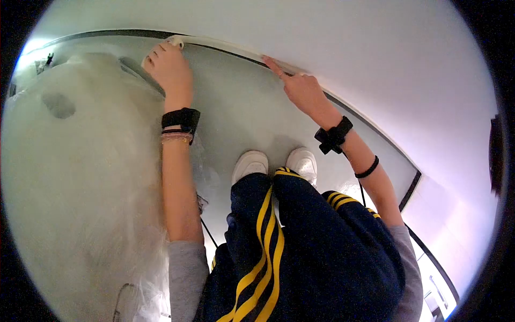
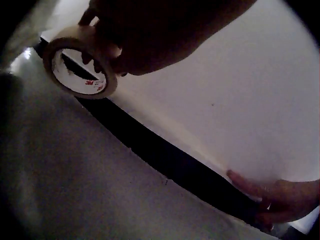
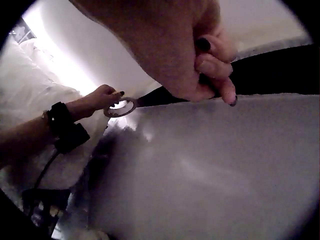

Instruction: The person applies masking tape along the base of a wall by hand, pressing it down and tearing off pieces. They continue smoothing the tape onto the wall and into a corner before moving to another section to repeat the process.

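My left hand (image 1: pixel 170 72) grips a roll of pale masking tape (image 2: pixel 111 82) by its edge, fingers reaching into the ring. From the roll a pale strip (image 1: pixel 225 45) runs along the white wall, just above a dark baseboard (image 2: pixel 150 150). With its index finger extended, my right hand (image 1: pixel 308 94) touches the strip farther right; its other fingers are curled in. In the right wrist view the right hand (image 3: pixel 170 55) hides its own index fingertip, while the left hand (image 3: pixel 97 99) and roll show farther along the baseboard.
Cloudy plastic sheeting (image 1: pixel 80 161) covers something large on the left. Grey floor (image 1: pixel 230 107) lies between it and the curving wall (image 1: pixel 332 32). Two white shoes (image 1: pixel 251 163) stand below the hands. A dark object (image 1: pixel 494 155) is at the far right edge.
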The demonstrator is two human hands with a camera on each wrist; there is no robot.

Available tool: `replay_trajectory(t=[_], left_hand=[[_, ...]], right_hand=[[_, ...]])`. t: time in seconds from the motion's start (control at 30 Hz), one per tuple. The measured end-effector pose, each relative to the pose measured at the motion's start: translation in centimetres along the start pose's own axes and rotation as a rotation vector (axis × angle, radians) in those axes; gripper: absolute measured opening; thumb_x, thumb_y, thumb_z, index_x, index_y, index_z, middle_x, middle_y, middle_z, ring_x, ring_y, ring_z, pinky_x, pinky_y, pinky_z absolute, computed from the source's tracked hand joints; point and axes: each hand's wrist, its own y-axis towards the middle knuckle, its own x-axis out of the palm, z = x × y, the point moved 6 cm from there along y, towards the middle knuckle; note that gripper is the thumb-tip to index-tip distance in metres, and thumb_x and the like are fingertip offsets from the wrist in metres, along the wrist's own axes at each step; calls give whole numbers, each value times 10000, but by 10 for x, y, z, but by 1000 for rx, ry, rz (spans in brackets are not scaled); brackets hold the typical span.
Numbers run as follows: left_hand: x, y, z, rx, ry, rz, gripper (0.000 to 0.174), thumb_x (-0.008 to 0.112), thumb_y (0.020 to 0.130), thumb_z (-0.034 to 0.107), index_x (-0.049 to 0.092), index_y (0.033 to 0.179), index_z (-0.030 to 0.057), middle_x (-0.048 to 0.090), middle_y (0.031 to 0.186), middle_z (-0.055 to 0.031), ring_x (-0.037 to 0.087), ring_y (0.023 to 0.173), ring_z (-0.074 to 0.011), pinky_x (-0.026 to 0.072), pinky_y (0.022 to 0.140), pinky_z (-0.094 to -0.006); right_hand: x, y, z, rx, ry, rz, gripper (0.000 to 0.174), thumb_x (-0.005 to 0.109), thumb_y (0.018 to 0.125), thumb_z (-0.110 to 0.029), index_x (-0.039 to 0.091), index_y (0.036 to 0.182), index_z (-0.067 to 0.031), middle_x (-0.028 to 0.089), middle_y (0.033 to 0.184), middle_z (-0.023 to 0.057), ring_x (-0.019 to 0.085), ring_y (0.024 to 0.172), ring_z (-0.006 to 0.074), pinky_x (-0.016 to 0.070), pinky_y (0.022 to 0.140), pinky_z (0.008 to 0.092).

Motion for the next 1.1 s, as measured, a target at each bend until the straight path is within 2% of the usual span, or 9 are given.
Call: replay_trajectory(t=[0.1, 0.3, 0.37, 0.6, 0.7, 0.77, 0.83, 0.9, 1.1], left_hand=[[-7, -7, 4, -38, 45, 29, 199, 610, 786, 115, 569, 950, 11, 611, 948, -128, 572, 922, -270, 376, 875, -413], [-40, -2, 17, -18, -13, 35, 214, 605, 843, 240, 583, 919, 41, 614, 916, -104, 571, 873, -262, 377, 845, -399], [-61, 7, 21, 57, 81, 134, 256, 581, 868, 302, 583, 898, 47, 609, 879, -91, 565, 815, -254, 376, 808, -384], [-91, 13, 40, 37, 110, 80, 258, 568, 876, 309, 583, 876, 52, 591, 819, -72, 549, 755, -245, 368, 756, -378], [-102, 22, 43, 17, 84, 69, 254, 570, 876, 307, 582, 868, 53, 596, 829, -75, 555, 768, -245, 370, 762, -380], [-104, 26, 43, -10, 73, 32, 246, 566, 880, 302, 581, 864, 57, 598, 832, -73, 560, 783, -246, 371, 772, -390], [-85, 2, 52, -19, 61, 12, 242, 563, 883, 299, 581, 872, 58, 601, 839, -73, 561, 792, -247, 373, 777, -394], [-87, 0, 53, -21, 61, 7, 238, 560, 885, 296, 582, 880, 59, 604, 846, -73, 563, 800, -247, 374, 781, -399], [-120, -25, 40, -122, -27, -22, 266, 530, 886, 331, 585, 963, 82, 610, 936, -71, 580, 878, -244, 390, 798, -427]], right_hand=[[1, 2, -6, 9, -4, -38, 843, 487, 787, -4, 101, 1474, -304, 564, 570, 136, 561, 494, 306, 488, 501, 423], [-12, 15, -18, -77, 76, 36, 869, 492, 760, 18, 88, 1477, -262, 565, 564, 139, 566, 491, 308, 472, 476, 416], [-25, 24, -27, -88, 61, 49, 874, 492, 755, 27, 76, 1479, -232, 570, 567, 138, 578, 502, 310, 472, 471, 409], [-36, 34, -35, -94, -3, 39, 905, 513, 722, 60, 64, 1478, -155, 583, 579, 132, 593, 513, 305, 493, 479, 386], [-61, 39, -37, -130, 1, 194, 921, 523, 708, 70, 48, 1475, -117, 586, 580, 133, 599, 515, 300, 495, 471, 382], [-66, 43, -39, -107, -20, 31, 925, 527, 710, 71, 32, 1473, -95, 595, 599, 141, 602, 518, 296, 490, 460, 382], [-37, 38, -38, -116, -13, 34, 928, 533, 714, 64, 20, 1472, -88, 599, 608, 142, 600, 516, 297, 487, 458, 384], [-41, 38, -39, -123, 2, 55, 932, 539, 718, 57, 7, 1470, -81, 602, 618, 143, 598, 515, 298, 484, 456, 387], [-77, 42, -58, -268, 201, 75, 777, 532, 789, -9, 154, 1462, -101, 596, 624, 161, 596, 527, 304, 479, 490, 390]])
